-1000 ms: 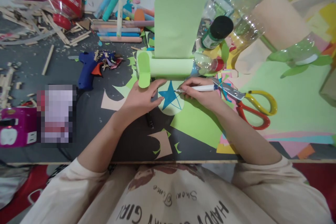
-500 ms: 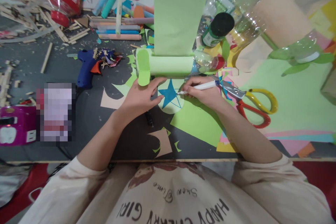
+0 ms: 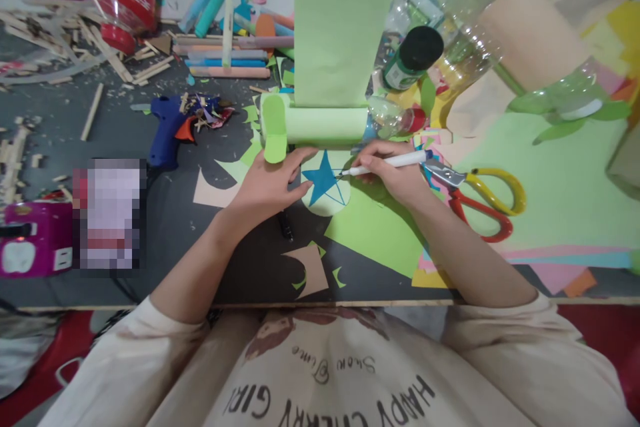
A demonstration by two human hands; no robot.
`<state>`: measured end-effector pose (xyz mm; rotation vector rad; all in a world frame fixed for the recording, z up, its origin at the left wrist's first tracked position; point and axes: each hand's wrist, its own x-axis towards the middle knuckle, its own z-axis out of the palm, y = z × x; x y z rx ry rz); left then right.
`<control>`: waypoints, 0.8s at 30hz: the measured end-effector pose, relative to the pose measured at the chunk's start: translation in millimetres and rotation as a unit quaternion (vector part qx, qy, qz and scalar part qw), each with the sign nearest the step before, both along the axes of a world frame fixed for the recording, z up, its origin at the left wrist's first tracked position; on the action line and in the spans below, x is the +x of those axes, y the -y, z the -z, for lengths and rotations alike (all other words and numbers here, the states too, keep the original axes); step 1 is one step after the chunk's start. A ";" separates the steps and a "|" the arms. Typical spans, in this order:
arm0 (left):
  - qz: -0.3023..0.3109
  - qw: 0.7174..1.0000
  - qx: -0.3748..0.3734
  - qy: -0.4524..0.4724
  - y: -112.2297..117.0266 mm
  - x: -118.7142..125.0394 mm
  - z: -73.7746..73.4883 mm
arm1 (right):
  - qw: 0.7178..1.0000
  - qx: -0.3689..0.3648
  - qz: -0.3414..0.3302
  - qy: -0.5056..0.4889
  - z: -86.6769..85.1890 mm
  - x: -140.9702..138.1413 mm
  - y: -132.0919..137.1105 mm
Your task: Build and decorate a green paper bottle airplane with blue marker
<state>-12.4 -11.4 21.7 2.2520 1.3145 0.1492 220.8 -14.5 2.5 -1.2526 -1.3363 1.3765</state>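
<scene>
A pale green paper circle [image 3: 327,205] with a blue star [image 3: 323,181] drawn on it lies on the dark table. My left hand [image 3: 270,183] rests flat on the circle's left side, fingers spread over it. My right hand [image 3: 393,180] is closed on a white marker pen [image 3: 395,161], whose tip touches the star's right point. Just behind the circle stands a light green paper-covered roll [image 3: 320,125] with a tall rounded green flap [image 3: 340,27].
Yellow and red scissors [image 3: 480,197] lie right of my right hand. A blue glue gun [image 3: 165,130] sits at left, wooden sticks [image 3: 75,53] beyond it. Coloured paper sheets [image 3: 550,187], plastic bottles [image 3: 465,27], a green bottle with a black cap [image 3: 413,57] and marker pens [image 3: 225,60] crowd the back.
The pen in my right hand has shifted slightly, its tip moving a little to the right along the star's right arm. My left hand has stayed put.
</scene>
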 end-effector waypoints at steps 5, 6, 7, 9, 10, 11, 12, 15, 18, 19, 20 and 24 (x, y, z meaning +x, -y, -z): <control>0.004 1.000 0.001 -0.005 0.1 -0.6 0.3 | 0.998 0.031 0.022 0.043 -8.3 3.7 17.2; 0.004 1.000 0.001 -0.007 0.1 -0.6 0.2 | 0.998 0.027 0.020 0.050 -8.6 4.0 21.4; 0.005 1.000 0.001 -0.009 0.2 -0.6 0.1 | 0.998 0.026 0.014 0.052 -8.1 4.0 25.4; 0.006 1.000 0.000 -0.013 0.2 -0.4 0.0 | 0.998 0.033 0.003 0.049 -5.4 3.1 32.0; 0.005 1.000 0.001 -0.013 0.2 -0.3 0.1 | 0.998 0.037 -0.003 0.052 -3.6 2.4 34.4; 0.004 1.000 0.003 -0.013 0.3 -0.2 0.2 | 0.997 0.041 -0.009 0.060 -1.8 1.5 36.2; 0.003 1.000 0.004 -0.013 0.3 -0.1 0.4 | 0.996 0.043 -0.017 0.072 -0.2 0.7 37.5; 0.001 1.000 0.002 -0.009 0.6 0.0 0.6 | 0.993 0.053 -0.037 0.103 1.9 -0.8 38.9; 0.001 1.000 0.000 -0.006 0.8 0.2 0.0 | 0.990 0.064 -0.044 0.120 1.4 -0.4 38.9; 0.001 1.000 0.000 -0.005 0.8 0.3 -0.2 | 0.989 0.066 -0.045 0.126 1.3 0.1 38.8; 0.001 1.000 0.000 -0.004 0.7 0.5 -0.4 | 0.988 0.069 -0.044 0.131 1.4 0.6 38.7; 0.000 1.000 0.000 -0.001 0.2 0.6 -0.1 | 0.988 0.101 0.006 0.115 4.7 3.3 38.4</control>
